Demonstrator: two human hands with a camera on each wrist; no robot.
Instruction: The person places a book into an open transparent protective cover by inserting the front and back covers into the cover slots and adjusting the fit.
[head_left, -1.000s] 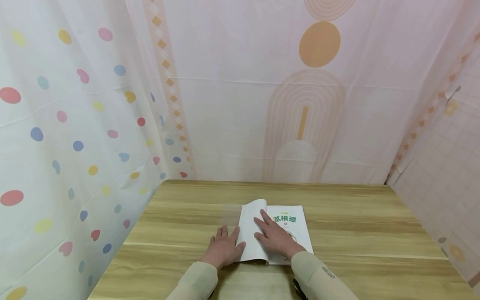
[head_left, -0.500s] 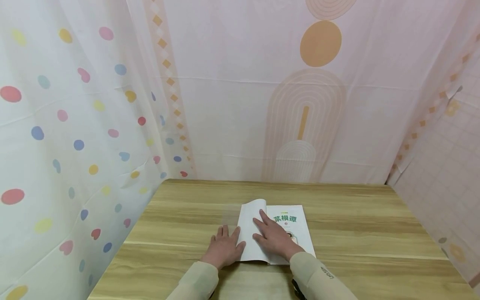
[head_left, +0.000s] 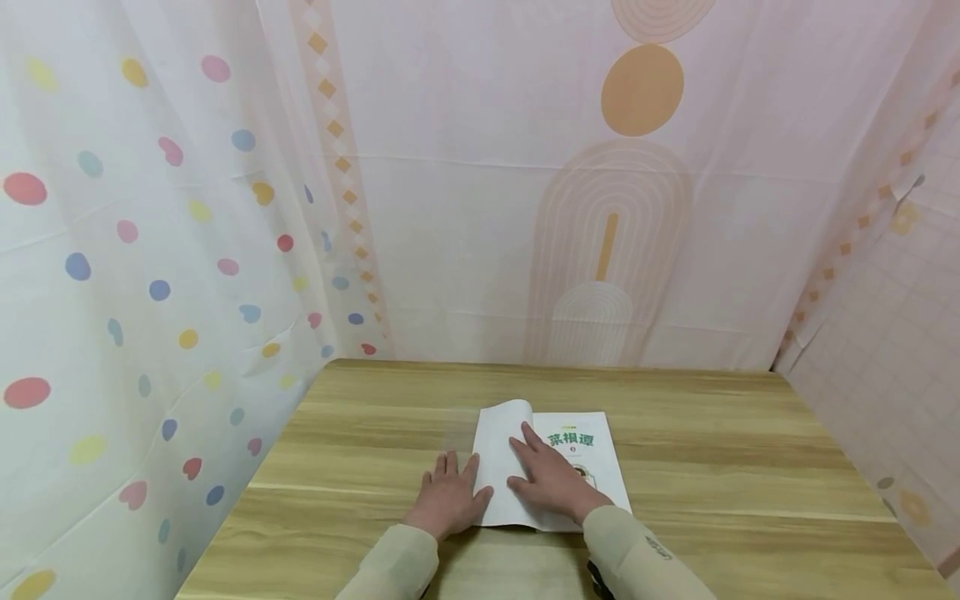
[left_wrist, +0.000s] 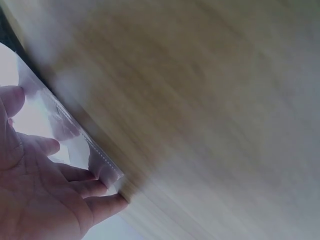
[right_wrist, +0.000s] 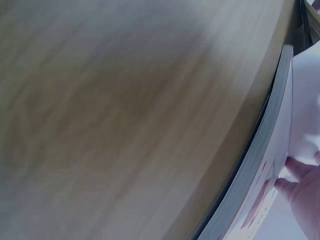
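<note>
An open book (head_left: 606,471) lies on the wooden table, its right page printed with green characters and a small figure. The plain white left page (head_left: 497,437) bulges a little near its top. My left hand (head_left: 446,500) rests at that page's left edge, fingers spread. Under its fingers a clear plastic flap (left_wrist: 75,142) with a dotted seam shows in the left wrist view. My right hand (head_left: 555,479) lies across the book near the spine, its straight fingers touching the white page. In the right wrist view the thick page block (right_wrist: 252,160) appears beside the right fingers.
The wooden table (head_left: 360,425) extends around the book on all sides. Patterned curtains (head_left: 450,250) hang behind it and at both sides. Light sleeves cover both forearms, and a dark band shows under the right cuff.
The white left page has spread slightly further left and lies a little flatter. Both hands stay in almost the same place, and the view has shifted slightly.
</note>
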